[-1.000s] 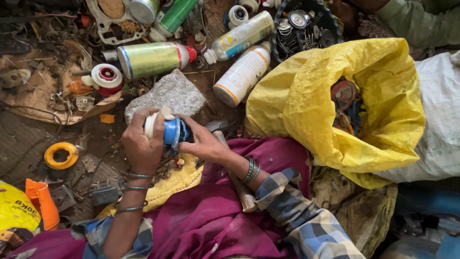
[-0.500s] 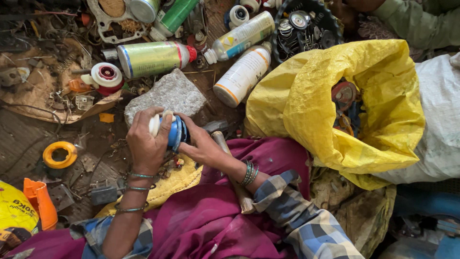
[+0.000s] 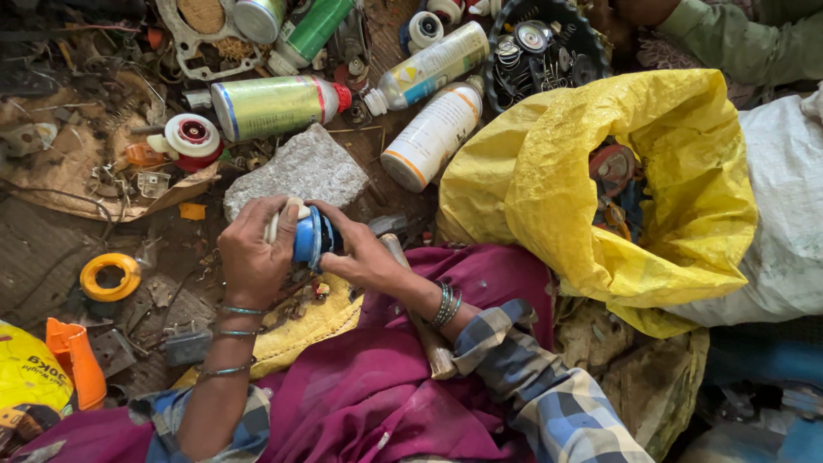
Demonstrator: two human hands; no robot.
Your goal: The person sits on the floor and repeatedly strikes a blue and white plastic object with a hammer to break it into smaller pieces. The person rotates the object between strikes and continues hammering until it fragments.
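While the left hand (image 3: 253, 253) wraps a small white part, the right hand (image 3: 356, 253) pinches the round blue plastic cap (image 3: 307, 237). A rough grey stone slab (image 3: 296, 171) lies just beyond

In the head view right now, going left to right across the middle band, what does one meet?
Orange funnel-like piece → yellow tape ring → left hand → blue and white part held between both hands → right hand → wooden handle → yellow sack → white sack.
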